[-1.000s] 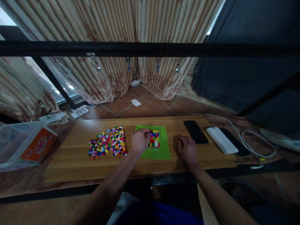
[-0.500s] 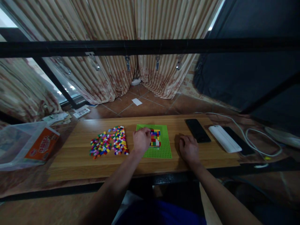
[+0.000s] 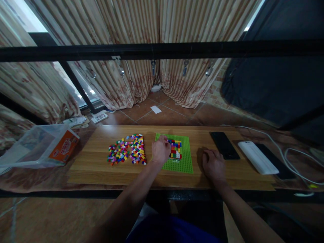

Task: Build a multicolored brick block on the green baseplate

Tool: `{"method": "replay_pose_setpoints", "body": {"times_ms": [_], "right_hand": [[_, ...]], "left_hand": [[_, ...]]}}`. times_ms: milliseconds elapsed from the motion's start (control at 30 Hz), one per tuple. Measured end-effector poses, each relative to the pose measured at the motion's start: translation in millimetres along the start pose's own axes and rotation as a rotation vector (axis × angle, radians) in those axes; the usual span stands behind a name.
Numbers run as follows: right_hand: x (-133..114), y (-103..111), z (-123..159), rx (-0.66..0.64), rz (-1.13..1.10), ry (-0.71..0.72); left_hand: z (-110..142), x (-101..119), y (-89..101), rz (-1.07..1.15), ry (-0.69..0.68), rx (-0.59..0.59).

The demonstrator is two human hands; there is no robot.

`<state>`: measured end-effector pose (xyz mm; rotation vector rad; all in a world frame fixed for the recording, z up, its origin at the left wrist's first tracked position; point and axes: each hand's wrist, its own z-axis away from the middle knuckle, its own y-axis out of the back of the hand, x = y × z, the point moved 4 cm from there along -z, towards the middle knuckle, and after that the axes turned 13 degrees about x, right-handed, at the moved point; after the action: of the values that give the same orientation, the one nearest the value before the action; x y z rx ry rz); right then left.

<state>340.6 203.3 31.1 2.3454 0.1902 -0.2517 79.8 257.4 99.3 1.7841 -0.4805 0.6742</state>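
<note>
My left hand (image 3: 161,151) is over the left part of the green studded baseplate (image 3: 186,158). Its fingers are pinched together at the left edge of a low build of coloured toy bricks (image 3: 176,145). Whatever the fingertips hold, if anything, is hidden. The build shows red, blue, yellow and white bricks, its left side partly covered by the hand. Right of the plate, my right hand (image 3: 214,165) rests on the wooden board with loosely bent fingers and no visible object in it. Left of the plate lies a spread pile of small loose bricks (image 3: 138,148).
A black phone (image 3: 224,145) lies just beyond my right hand. Further right are a white slab-shaped device (image 3: 257,157), another dark flat device (image 3: 275,162) and a white cable (image 3: 273,136). A clear plastic box (image 3: 37,145) with an orange label stands left of the wooden board (image 3: 101,172).
The camera has turned a little left, so everything sits further right in the picture. My left hand stays pinched by the brick build, and my right hand keeps resting on the board.
</note>
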Motion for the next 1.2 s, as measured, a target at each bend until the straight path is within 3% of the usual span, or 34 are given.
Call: {"method": "replay_pose_setpoints", "body": {"times_ms": [200, 400, 600, 833, 1200], "right_hand": [[2.7, -1.3, 0.4, -0.001, 0.007, 0.007], [2.8, -0.4, 0.8, -0.006, -0.004, 0.021], [5.9, -1.7, 1.8, -0.015, 0.016, 0.028], [9.0, -3.7, 3.5, 0.000, 0.046, 0.078], [8.6, -3.6, 3.9, -0.010, 0.042, 0.035]], "left_hand": [[10.2, -16.0, 13.8, 0.121, -0.010, 0.048], [28.1, -66.5, 47.9, 0.241, -0.052, 0.125], [56.0, -107.1, 80.6, 0.107, -0.205, 0.092], [70.0, -107.2, 80.8, -0.093, -0.327, 0.036], [67.7, -96.3, 75.6, -0.332, -0.378, -0.016]]}}
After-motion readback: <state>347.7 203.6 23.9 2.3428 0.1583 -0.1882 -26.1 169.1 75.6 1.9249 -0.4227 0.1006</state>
